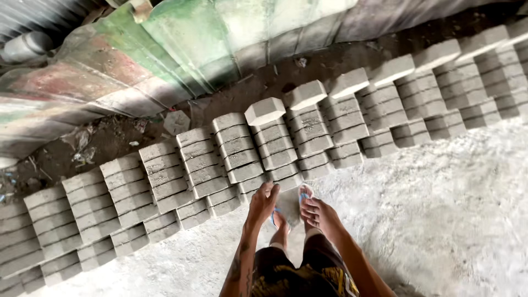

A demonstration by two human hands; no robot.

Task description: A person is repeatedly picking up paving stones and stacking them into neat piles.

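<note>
Item 1, far left: stacks of grey concrete paving blocks [49,220] are standing on edge in a long diagonal row across the floor [440,220], running from the lower left corner to the upper right. I am counting them as already placed; the row is looking filled along all the length I can see.

Item 2, behind the row: a strip of dark soil [110,137] and a stained corrugated wall [181,49] are running along it.

Item 3, centre: one block lying flat on top [264,111] is capping a stack, and further flat ones are capping the stacks to its right.

Item 4, left hand [262,202]: I am seeing its grip spread, fingers loose, holding nothing, reaching down just before the low end of the stack [280,175] in front of me, close to it but whether touching I cannot tell.

Item 5, right hand [320,214]: grip likewise spread and empty, hanging above the blue sandals [303,195].

Item 6, right: stacks [456,93] are continuing toward the corner. I am judging the stacking well advanced, with no loose block waiting within view.
</note>
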